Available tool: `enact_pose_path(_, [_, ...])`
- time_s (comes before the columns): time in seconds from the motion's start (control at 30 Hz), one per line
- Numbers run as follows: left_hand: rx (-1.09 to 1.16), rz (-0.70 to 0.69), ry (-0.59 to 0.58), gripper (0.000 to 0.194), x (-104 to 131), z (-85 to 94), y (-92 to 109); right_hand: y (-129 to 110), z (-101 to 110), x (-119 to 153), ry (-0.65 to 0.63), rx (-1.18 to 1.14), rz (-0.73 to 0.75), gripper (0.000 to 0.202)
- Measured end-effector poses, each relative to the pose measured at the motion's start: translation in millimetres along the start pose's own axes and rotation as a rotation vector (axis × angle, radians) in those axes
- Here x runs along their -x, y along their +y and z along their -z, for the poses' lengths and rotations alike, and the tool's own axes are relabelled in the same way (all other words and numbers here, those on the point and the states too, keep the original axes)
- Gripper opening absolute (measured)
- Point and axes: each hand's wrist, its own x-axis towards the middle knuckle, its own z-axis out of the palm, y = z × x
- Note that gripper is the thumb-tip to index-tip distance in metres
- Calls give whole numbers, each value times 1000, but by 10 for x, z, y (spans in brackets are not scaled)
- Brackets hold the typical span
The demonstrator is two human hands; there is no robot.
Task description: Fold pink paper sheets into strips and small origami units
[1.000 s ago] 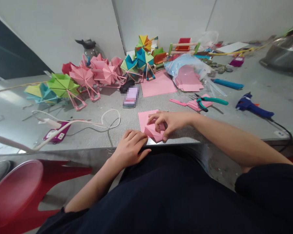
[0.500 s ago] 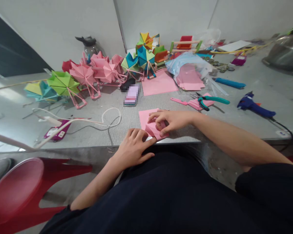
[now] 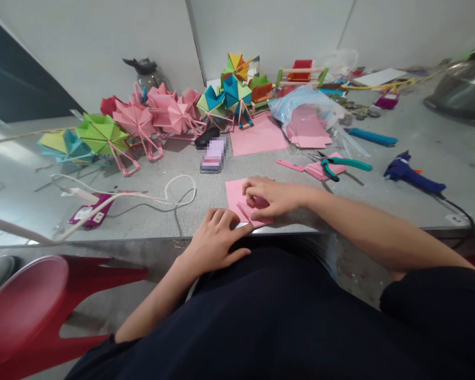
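Observation:
A pink paper sheet (image 3: 235, 193), partly folded, lies at the near edge of the grey table (image 3: 150, 221). My right hand (image 3: 269, 198) lies on top of it, fingers curled and pressing the fold down. My left hand (image 3: 216, 240) rests at the table's edge, its fingertips on the paper's near left corner. Much of the folded part is hidden under my right hand.
Folded paper wheels (image 3: 142, 124) in pink, green and blue stand at the back. A phone (image 3: 214, 154), flat pink sheets (image 3: 257, 139), a bag of pink paper (image 3: 306, 124), green pliers (image 3: 342, 164), a blue glue gun (image 3: 409, 174) and a white cable (image 3: 142, 198) lie around. A red stool (image 3: 31, 311) stands at lower left.
My left hand slid forward until its fingertips reached the paper's near corner. My right hand went from pinching the fold to pressing down flat on it.

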Motion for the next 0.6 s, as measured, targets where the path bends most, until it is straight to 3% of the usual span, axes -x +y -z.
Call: enact_pose_path(0.6, [108, 34, 66, 63, 28, -27, -30, 129, -63, 29, 10, -21, 42, 28])
